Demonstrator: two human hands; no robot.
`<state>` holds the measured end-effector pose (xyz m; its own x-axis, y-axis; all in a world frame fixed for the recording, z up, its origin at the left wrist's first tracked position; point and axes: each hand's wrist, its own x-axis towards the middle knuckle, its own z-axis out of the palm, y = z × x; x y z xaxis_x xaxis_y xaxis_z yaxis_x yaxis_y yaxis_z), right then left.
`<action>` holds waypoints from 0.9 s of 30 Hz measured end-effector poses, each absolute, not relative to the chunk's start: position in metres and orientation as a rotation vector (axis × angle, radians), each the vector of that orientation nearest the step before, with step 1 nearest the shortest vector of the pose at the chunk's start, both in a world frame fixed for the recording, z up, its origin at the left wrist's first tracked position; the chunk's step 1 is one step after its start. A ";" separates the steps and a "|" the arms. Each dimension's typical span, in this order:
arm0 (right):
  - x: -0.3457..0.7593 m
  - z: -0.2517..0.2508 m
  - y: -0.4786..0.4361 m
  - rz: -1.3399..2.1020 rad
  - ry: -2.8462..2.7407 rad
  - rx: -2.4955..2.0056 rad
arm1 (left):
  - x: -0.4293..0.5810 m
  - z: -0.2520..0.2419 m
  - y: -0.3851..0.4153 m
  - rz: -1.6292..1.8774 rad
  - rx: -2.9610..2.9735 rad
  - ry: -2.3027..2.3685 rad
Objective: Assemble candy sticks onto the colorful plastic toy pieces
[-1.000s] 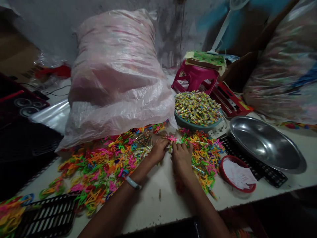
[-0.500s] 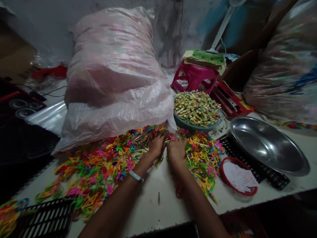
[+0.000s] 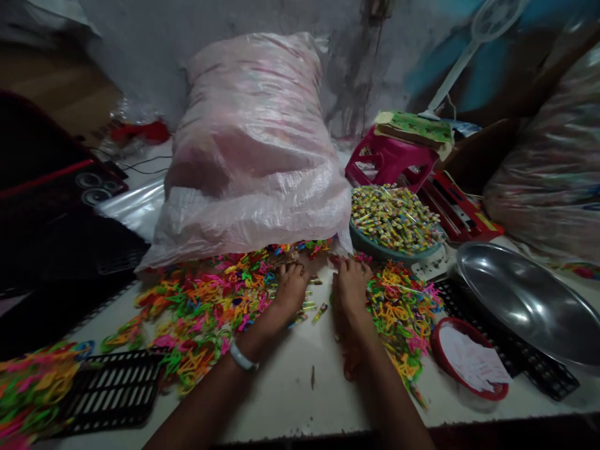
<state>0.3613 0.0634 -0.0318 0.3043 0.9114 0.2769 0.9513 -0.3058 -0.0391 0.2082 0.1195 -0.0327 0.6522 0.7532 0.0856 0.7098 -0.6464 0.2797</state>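
Observation:
Both my hands rest at the edges of heaps of small colourful plastic pieces, some ring-shaped, on a white table (image 3: 290,394). My left hand (image 3: 291,286), with a light band on the wrist, lies palm down on the left heap (image 3: 206,300). Its fingers are bent and slightly apart. Beside the right heap (image 3: 403,306), my right hand (image 3: 350,284) is palm down with its fingers spread and curved. No held thing shows in either hand; their undersides are hidden. A few small printed tubes (image 3: 319,312) lie between the hands.
A large translucent sack (image 3: 253,144) stands behind the heaps. To the right are a basin (image 3: 370,244) full of small tubes, a red basket (image 3: 497,392) with paper slips and a steel basin (image 3: 529,300). Black plastic racks (image 3: 117,381) lie at left and right.
My hands have moved apart, opening a gap between the heaps where a few tubes and bare table show. The camera view has shifted, so the surroundings appear further right and lower.

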 end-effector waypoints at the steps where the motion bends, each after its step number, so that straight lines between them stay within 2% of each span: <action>1: 0.354 -0.035 0.066 -0.226 -1.823 -2.305 | 0.196 -0.031 0.114 0.321 2.672 1.187; 5: 0.308 -0.058 0.071 -0.010 -2.040 -2.133 | 0.141 -0.033 0.084 0.504 2.699 1.286; 12: 0.244 -0.094 0.061 -0.031 -1.799 -2.067 | 0.044 -0.063 0.015 0.499 2.728 1.681; 19: 0.248 -0.085 0.053 0.089 -1.909 -1.760 | 0.032 -0.088 -0.008 0.614 2.704 1.743; 27: 0.271 -0.057 0.117 0.094 -1.925 -1.807 | 0.031 -0.081 -0.013 0.653 2.736 1.754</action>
<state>0.2706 0.1166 -0.0573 0.0006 0.9528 0.3036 0.9187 0.1194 -0.3766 0.0308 -0.0128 -0.0806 0.3674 0.8328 0.4141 0.9008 -0.4295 0.0645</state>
